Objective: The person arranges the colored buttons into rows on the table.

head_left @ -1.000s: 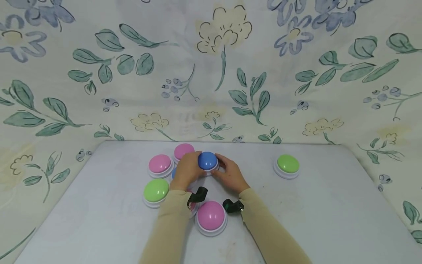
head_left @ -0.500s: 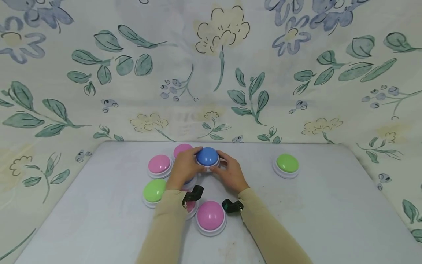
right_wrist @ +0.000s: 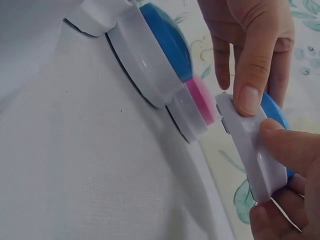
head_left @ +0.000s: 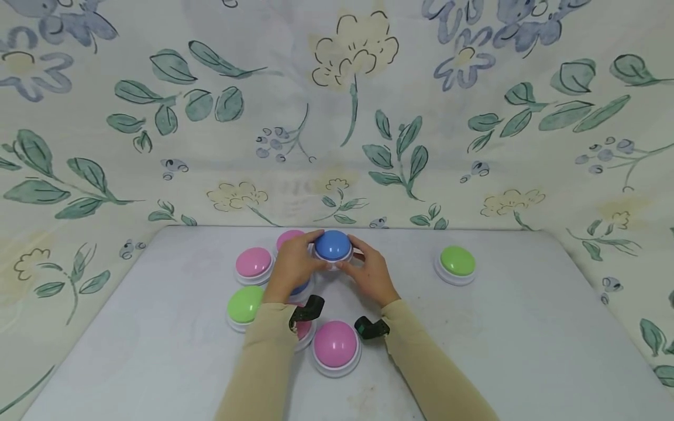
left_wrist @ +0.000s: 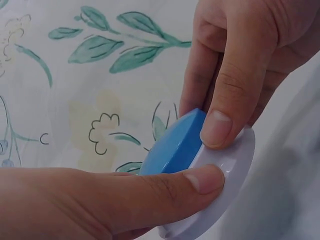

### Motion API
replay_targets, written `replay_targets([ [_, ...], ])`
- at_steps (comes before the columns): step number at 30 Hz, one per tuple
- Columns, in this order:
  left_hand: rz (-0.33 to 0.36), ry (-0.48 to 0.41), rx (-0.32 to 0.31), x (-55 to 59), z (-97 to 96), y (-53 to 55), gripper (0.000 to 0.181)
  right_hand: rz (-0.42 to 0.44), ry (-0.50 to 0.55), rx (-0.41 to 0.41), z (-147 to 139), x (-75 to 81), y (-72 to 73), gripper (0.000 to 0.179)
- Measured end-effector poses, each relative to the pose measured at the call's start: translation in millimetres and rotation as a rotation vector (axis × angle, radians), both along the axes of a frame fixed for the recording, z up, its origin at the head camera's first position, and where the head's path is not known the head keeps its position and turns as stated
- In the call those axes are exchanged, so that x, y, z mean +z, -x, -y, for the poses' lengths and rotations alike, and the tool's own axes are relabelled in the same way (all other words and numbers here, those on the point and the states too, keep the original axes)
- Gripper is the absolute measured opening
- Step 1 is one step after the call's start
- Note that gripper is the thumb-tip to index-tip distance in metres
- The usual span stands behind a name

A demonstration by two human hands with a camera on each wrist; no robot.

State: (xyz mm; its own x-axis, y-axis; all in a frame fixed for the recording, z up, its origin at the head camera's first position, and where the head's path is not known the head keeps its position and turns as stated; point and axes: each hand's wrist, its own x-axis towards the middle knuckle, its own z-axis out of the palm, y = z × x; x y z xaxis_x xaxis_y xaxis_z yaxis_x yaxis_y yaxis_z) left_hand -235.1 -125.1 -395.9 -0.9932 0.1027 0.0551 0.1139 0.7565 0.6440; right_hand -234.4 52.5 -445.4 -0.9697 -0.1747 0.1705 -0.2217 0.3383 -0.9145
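Note:
Both hands grip a blue domed push button with a white base (head_left: 332,245), held above the white table (head_left: 474,351). My left hand (head_left: 292,266) holds its left side and my right hand (head_left: 371,273) its right side. In the left wrist view both thumbs press the white rim of the blue button (left_wrist: 175,145). A gap shows between its base and the tabletop in the right wrist view. Beside the left hand, a second blue button (head_left: 301,289) is partly covered, as is a pink button (head_left: 288,239) behind it.
Left of the arms sit a pink button (head_left: 254,262) and a green button (head_left: 244,304). One pink button (head_left: 303,330) is half under the left sleeve; another pink button (head_left: 335,345) lies between the forearms. A green button (head_left: 457,261) stands far right. Floral cloth (head_left: 295,117) hangs behind.
Both hands have raised the blue button off the table, and it sits slightly higher in the head view. The second blue button shows more beside the left wrist. Other buttons stay put.

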Motion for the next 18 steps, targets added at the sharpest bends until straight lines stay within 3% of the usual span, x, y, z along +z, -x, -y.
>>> replay_targets([
  [8,0.026,-0.014,0.013,2.7,-3.7,-1.3,0.075,0.002,-0.037,-0.027,-3,6.4,-2.2,0.065],
  [18,-0.026,-0.054,-0.008,4.8,-7.3,-1.8,0.074,-0.058,-0.084,-0.028,-9,12.0,-2.2,0.065],
])
